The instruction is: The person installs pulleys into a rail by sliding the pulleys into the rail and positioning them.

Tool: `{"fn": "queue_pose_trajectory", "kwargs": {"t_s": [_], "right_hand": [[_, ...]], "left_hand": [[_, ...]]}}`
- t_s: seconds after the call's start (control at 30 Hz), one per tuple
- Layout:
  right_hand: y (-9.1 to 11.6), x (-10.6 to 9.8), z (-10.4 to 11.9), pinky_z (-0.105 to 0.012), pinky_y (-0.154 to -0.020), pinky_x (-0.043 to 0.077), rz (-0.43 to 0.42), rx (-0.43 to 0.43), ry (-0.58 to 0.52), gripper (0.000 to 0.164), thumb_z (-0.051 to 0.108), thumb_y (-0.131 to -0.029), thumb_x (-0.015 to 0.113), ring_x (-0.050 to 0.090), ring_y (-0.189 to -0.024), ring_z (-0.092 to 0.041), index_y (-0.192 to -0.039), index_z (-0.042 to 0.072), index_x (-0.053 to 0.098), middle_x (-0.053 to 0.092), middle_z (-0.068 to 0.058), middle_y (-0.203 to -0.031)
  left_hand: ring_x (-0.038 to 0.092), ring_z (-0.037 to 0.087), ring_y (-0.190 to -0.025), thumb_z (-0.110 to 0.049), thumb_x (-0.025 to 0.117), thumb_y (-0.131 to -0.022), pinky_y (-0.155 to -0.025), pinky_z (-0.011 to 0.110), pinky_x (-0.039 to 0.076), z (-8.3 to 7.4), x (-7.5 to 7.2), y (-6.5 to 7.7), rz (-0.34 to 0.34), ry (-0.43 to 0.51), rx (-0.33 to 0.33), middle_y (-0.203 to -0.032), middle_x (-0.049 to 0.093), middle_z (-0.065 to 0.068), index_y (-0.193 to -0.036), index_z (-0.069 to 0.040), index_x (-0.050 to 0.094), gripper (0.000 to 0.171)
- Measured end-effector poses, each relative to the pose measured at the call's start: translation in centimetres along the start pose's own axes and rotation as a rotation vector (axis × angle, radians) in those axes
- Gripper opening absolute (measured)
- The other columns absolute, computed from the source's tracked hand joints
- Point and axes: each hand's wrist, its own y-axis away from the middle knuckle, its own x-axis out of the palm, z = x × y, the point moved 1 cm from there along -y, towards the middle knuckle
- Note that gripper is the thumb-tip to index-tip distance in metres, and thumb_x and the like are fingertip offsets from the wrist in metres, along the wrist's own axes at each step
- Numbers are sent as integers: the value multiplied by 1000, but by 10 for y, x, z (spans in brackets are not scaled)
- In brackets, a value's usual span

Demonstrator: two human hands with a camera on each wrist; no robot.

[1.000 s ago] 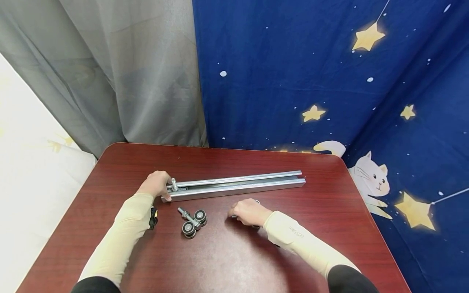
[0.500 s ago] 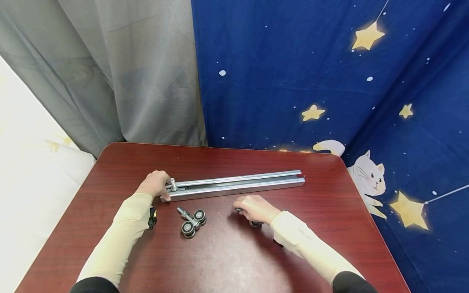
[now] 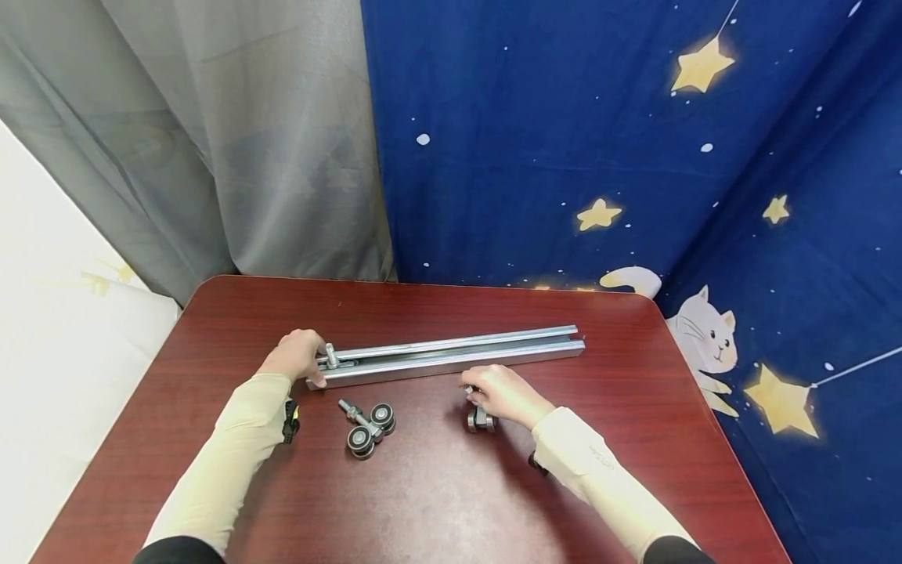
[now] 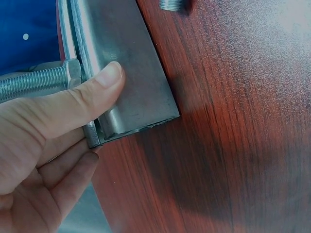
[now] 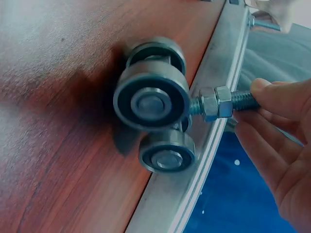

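My left hand (image 3: 292,354) grips the left end of a silver metal channel rail (image 3: 423,370), its thumb pressed against the side wall in the left wrist view. Beside those fingers, a threaded bolt (image 4: 36,81) with a nut sticks up from the rail's slot; whatever carries it inside is mostly hidden. My right hand (image 3: 510,395) pinches the bolt end of a roller trolley (image 5: 151,103) between thumb and fingers. That trolley's wheels hang down in front of the rail, several of them showing in the right wrist view. Another roller trolley (image 3: 361,441) lies on its side nearer me.
The reddish-brown wooden table (image 3: 437,501) carries everything. Behind it hang a grey curtain (image 3: 303,157) and a blue star-patterned curtain (image 3: 493,157). White cloth (image 3: 70,352) is at the left.
My right hand has moved slightly right and turned the roller trolley upright, wheels down and bolt up. The left hand keeps its hold on the rail.
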Motion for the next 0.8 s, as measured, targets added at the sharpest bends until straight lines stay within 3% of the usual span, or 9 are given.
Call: {"fn": "queue_pose_trajectory", "kwargs": {"t_s": [0.17, 0.5, 0.8], "right_hand": [[8, -1, -8, -26, -71, 50, -13, 32, -35, 21, 1, -75, 67, 63, -80, -11, -95, 8, 66, 67, -1, -88], [18, -1, -12, -26, -72, 50, -38, 79, -127, 20, -3, -75, 62, 63, -81, -11, -92, 5, 68, 67, -2, -88], [21, 2, -13, -28, -75, 51, -121, 100, -152, 17, -2, -76, 63, 65, -84, -17, -91, 2, 69, 69, -5, -89]], "left_hand": [[56, 39, -92, -15, 87, -50, -79, 51, 45, 3, 3, -2, 4, 5, 4, -101, 63, 22, -98, 6, 66, 57], [57, 39, -92, -14, 87, -50, -79, 51, 45, 4, 6, -4, -7, 1, 3, -101, 64, 21, -99, 6, 66, 57], [57, 38, -91, -14, 87, -50, -79, 51, 45, 3, 5, -4, -9, 3, 7, -101, 64, 21, -99, 6, 66, 56]]}}
